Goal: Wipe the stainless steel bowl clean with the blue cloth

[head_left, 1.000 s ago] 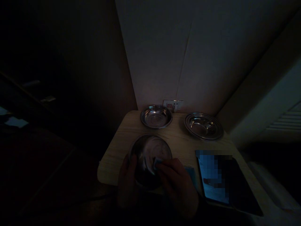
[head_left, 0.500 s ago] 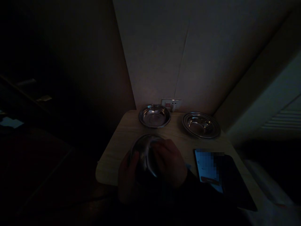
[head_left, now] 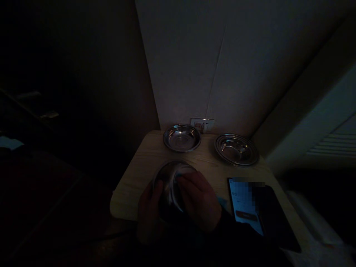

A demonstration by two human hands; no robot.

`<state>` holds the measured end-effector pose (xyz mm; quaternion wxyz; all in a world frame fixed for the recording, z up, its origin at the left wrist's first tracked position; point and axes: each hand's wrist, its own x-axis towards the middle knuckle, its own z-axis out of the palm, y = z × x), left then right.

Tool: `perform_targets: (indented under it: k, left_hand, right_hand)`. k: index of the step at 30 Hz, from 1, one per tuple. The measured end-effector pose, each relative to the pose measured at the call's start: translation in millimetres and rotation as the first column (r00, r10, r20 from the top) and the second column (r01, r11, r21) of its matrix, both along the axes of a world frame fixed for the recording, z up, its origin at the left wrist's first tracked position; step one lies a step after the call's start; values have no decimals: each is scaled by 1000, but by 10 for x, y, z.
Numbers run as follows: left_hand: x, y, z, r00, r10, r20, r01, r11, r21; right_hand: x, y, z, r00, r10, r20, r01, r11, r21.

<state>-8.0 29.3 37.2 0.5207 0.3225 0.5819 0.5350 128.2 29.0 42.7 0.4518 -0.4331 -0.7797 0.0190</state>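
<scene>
A shiny metal bowl [head_left: 168, 172] is held low over the near part of the small table. At its left side, my left hand [head_left: 148, 213] grips it with the thumb lying over the edge. My right hand [head_left: 201, 202] is closed, its fingertips pressed to the bowl's surface. A bluish, cloth-like piece [head_left: 180, 173] peeks out at those fingertips; most of it is hidden. Another bluish patch [head_left: 221, 201] shows beside the right wrist. Darkness hides the bowl's lower part.
Behind the bowl, a shallow metal dish [head_left: 182, 140] and several nested metal dishes [head_left: 236, 150] rest on the wooden table [head_left: 133, 185]. A lit phone [head_left: 243, 202] lies at the right, by a dark flat object [head_left: 278, 218]. A wall socket [head_left: 202, 124] is behind.
My right fingertips have shifted slightly on the bowl, and more of the bluish piece shows. The view has moved a little; the dishes stay in place.
</scene>
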Motion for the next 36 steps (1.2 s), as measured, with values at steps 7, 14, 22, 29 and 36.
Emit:
perform_targets:
  k: [7, 14, 22, 29, 36]
  left_hand:
    - [15, 0, 86, 997, 8, -77, -9, 1000, -14]
    - [26, -19, 99, 995, 12, -100, -13, 1000, -17]
    - [12, -12, 98, 992, 13, -125, -15, 1000, -7]
    - [34, 7, 83, 991, -11, -131, 10, 1000, -5]
    - [40, -8, 97, 998, 36, -60, -39, 998, -43]
  right_hand:
    - [-7, -6, 40, 1000, 4, -9, -4, 1000, -23]
    - [-17, -28, 40, 1000, -27, -11, 26, 999, -38]
    - [21, -58, 51, 999, 5, -32, -5, 1000, -17]
    - [-13, -30, 63, 1000, -5, -11, 5, 1000, -5]
    - [-25, -73, 44, 1000, -10, -1, 10, 1000, -4]
